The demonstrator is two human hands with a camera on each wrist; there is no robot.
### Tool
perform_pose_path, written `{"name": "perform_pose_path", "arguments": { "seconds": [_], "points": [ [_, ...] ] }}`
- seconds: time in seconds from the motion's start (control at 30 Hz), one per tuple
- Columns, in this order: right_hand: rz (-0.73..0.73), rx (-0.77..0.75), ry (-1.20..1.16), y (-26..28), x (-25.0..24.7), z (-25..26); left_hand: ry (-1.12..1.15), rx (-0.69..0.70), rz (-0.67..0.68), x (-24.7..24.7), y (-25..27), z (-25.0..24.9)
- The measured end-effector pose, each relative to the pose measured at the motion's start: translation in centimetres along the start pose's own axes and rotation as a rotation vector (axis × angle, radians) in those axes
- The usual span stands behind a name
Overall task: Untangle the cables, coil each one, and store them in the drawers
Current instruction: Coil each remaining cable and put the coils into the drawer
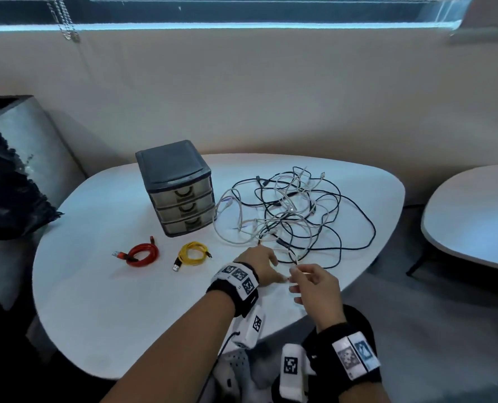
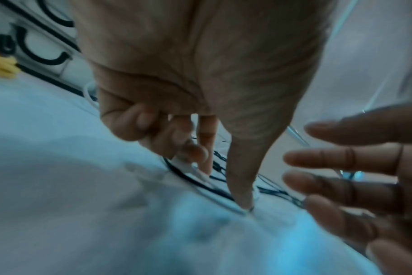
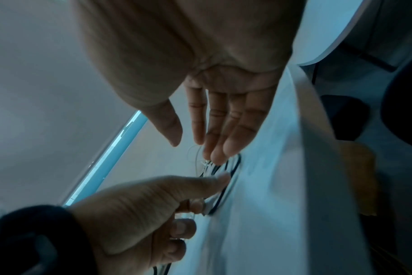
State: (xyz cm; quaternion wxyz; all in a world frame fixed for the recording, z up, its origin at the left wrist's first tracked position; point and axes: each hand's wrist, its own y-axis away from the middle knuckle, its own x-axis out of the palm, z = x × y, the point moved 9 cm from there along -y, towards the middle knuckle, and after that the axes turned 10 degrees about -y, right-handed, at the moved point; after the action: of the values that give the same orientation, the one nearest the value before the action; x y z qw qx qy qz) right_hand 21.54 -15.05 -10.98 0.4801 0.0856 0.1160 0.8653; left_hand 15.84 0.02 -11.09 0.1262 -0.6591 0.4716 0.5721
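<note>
Tabletop cable tangle (image 1: 294,210) beyond both grips

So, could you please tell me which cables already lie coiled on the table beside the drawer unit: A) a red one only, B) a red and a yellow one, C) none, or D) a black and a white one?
B: a coiled red cable and a coiled yellow cable lie in front of the drawer unit, apart from the black-and-white tangle.

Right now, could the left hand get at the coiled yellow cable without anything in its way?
Probably yes. The yellow cable lies alone on bare table, just left of the left hand, though that hand holds a white cable.
</note>
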Motion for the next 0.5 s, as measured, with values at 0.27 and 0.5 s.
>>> {"name": "perform_pose_path", "arguments": {
  "seconds": [0.27, 0.5],
  "points": [
    [0.028, 0.037, -0.049, -0.8, 0.2, -1.4, -0.121, 0.012, -0.133, -1.1, 0.5, 2.0],
    [0.068, 0.031, -0.022, -1.1, 1.9, -1.5, 0.514, -0.097, -0.517, -5.0, 2.4, 8.4]
  ]
}}
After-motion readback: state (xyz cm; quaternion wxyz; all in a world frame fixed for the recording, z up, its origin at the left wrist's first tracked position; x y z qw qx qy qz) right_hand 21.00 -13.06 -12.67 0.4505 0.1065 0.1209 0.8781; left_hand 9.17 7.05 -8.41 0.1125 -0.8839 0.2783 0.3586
